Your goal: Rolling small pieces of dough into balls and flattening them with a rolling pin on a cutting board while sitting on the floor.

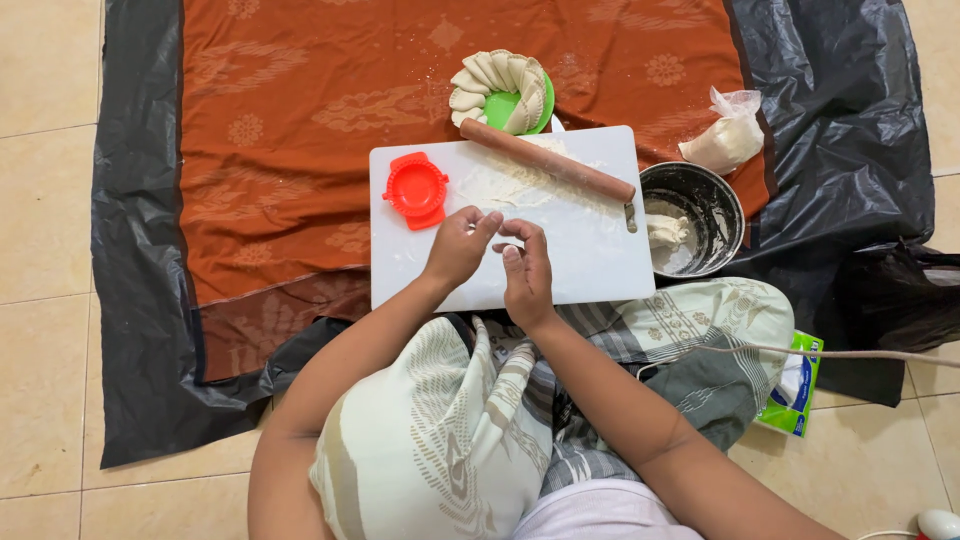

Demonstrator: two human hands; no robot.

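Note:
My left hand (458, 245) and my right hand (527, 268) meet over the near half of a white cutting board (590, 260), fingertips pinching a small piece of pale dough (494, 221) between them. A red round dumpling mould (416, 189) lies shut on the board's left end. A wooden rolling pin (548, 160) rests diagonally across the floured far side of the board. Behind the board stands a green plate (503, 105) ringed with several folded dumplings (478, 84).
A metal bowl (712, 205) with dough scraps sits right of the board, a plastic bag of flour (725, 142) behind it. An orange patterned cloth (300, 120) over black plastic sheeting (850, 140) covers the tiled floor. A green tissue pack (795, 385) lies by my right knee.

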